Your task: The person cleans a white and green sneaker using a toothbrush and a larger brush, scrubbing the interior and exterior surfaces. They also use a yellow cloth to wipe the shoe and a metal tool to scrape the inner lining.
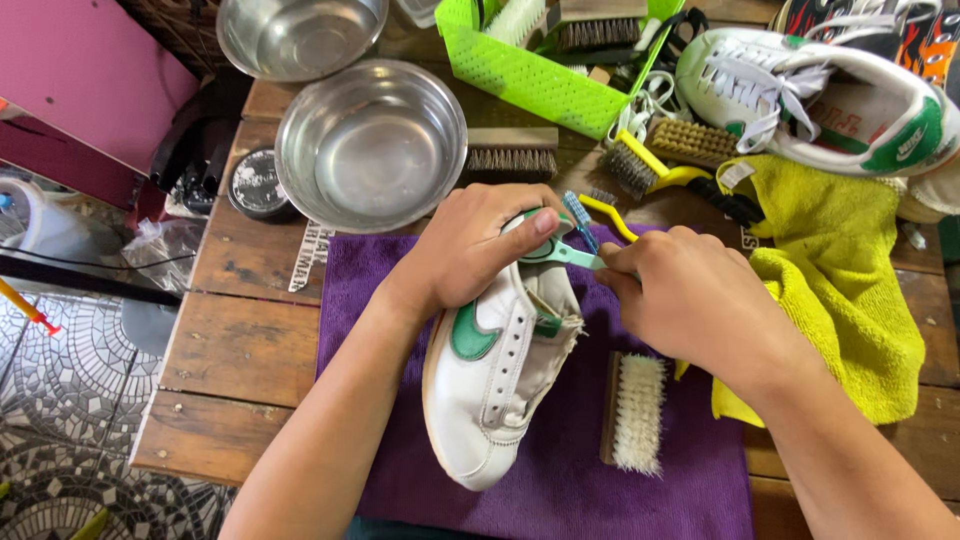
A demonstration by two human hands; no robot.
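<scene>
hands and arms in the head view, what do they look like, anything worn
Both hands are bare: the left hand and right hand wear no gloves, rings or watch that show. Both forearms are bare too, with no sleeve in view up to the frame's edge. Fingernails are short and unpainted.

This looks like a small shoe-cleaning stall or home workshop set up on a rough wooden plank table above a patterned mosaic tile floor. The table is crowded with cleaning gear: two steel bowls, a lime-green plastic basket full of brushes, several scrubbing brushes lying loose, a round tin, a yellow cloth and a purple mat spread as a work surface. A white and green sneaker lies on the mat, and a second one waits at the back.
</scene>
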